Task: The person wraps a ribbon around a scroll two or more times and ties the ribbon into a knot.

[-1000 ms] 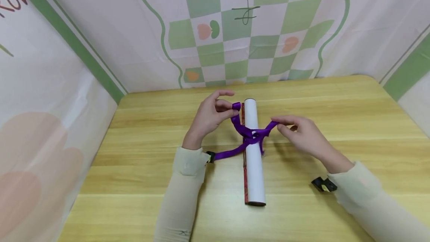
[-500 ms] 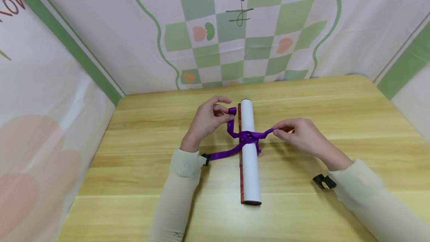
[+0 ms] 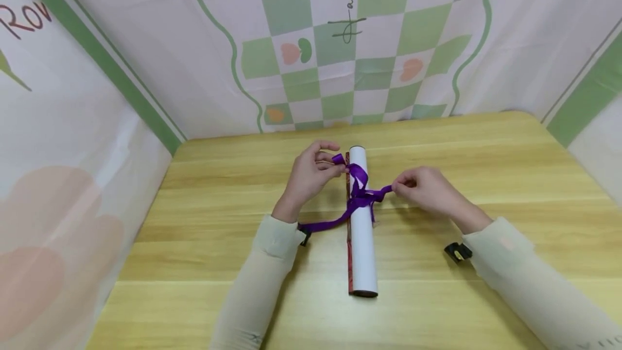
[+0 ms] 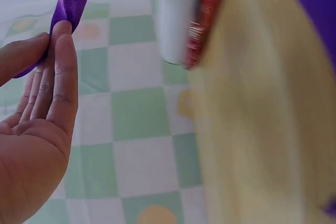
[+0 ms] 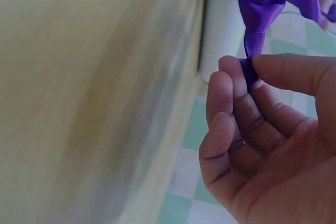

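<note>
A rolled white scroll (image 3: 363, 253) with a red patterned edge (image 3: 350, 269) lies lengthwise on the table. Purple ribbon (image 3: 360, 199) wraps its middle, crossing in a knot on top. My left hand (image 3: 308, 177), left of the scroll's far half, pinches one ribbon end between thumb and fingers; a short tail sticks out past the fingertips. On the other side my right hand (image 3: 430, 190) pinches a ribbon piece pulled out to the right; the right wrist view shows this ribbon (image 5: 257, 24) between thumb and forefinger. Another ribbon length (image 3: 325, 226) runs left toward the left cuff.
The wooden table (image 3: 194, 253) reaches back to a hanging cloth (image 3: 335, 74) with green and white checks. Another printed cloth (image 3: 73, 139) hangs along the left side. Small black wrist cameras (image 3: 458, 253) sit at both cuffs.
My left hand has moved slightly right toward the scroll, and its ribbon strand now arches over the scroll's top. My right hand still pinches its strand, with the fingers drawn in more.
</note>
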